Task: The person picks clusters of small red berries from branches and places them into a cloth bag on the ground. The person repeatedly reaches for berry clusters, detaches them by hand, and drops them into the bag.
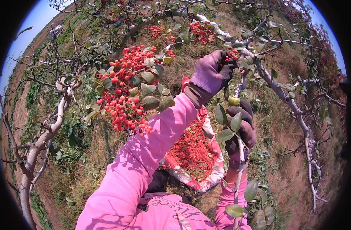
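Observation:
My left hand [211,74], in a purple glove with dark fingertips, is closed at a small cluster of red berries [232,54] on a thorny tree, perhaps Sichuan pepper. Its fingertips are partly hidden behind the curled fingers. Below it, my right hand [242,126], gloved too, grips a thin pale branch [241,155] that runs down toward my body. Green leaves [224,135] partly cover that hand. A large bunch of red berries [126,95] hangs left of my left forearm. Under my arms, an open red-and-white sack [217,175] holds many picked berries [192,146].
A thick pale limb [267,74] slants down on the right, with bare side branches. On the left stands a forked trunk [46,138]. More berry clusters [202,32] hang at the top. Dry grass and weeds [77,172] cover the ground.

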The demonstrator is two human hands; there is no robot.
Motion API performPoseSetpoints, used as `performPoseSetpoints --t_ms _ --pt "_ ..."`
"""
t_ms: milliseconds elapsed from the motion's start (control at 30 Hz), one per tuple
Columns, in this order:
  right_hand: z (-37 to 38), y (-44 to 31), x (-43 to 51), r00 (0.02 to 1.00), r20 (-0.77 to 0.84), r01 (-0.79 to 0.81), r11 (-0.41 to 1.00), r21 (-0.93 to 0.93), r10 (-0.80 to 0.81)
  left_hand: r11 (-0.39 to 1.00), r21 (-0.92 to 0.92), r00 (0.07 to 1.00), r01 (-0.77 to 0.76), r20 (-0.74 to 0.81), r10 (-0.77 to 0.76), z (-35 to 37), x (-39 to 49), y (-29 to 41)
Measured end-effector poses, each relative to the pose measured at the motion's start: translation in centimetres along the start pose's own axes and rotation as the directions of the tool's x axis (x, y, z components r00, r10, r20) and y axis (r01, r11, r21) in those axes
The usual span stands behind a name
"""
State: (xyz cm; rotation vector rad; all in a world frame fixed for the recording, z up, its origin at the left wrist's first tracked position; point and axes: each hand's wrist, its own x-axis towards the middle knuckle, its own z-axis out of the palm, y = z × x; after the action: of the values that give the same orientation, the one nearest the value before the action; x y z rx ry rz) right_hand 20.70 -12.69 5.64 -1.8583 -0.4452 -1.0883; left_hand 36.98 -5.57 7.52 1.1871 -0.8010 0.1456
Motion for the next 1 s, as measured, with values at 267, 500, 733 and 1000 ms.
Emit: performPoseSetpoints --t_ms 267,500,733,1000 --pt "-0.3 0.0 0.7 0.997 0.058 0.063 0.996 -0.071 -0.059 0.898 -0.380 0.967 0.220 0.208 -0.149 -1.0 -0.2 0.8" --pt "-1.0 -0.1 0.4 0.993 0.112 0.039 0.994 -0.103 -0.028 0.779 -0.468 0.904 0.416 0.307 -0.298 -1.9 -0.9 0.6" --pt "-0.8 0.3 0.1 0.998 0.057 0.036 0.996 -0.076 -0.031 0.697 -0.557 0.892 0.452 0.266 -0.365 -3.5 -4.8 0.9" --pt "-0.2 0.5 -0.3 1.000 0.028 -0.009 1.000 0.025 0.009 0.868 0.468 0.734 0.168 0.528 -0.427 -5.0 -9.1 -2.0"
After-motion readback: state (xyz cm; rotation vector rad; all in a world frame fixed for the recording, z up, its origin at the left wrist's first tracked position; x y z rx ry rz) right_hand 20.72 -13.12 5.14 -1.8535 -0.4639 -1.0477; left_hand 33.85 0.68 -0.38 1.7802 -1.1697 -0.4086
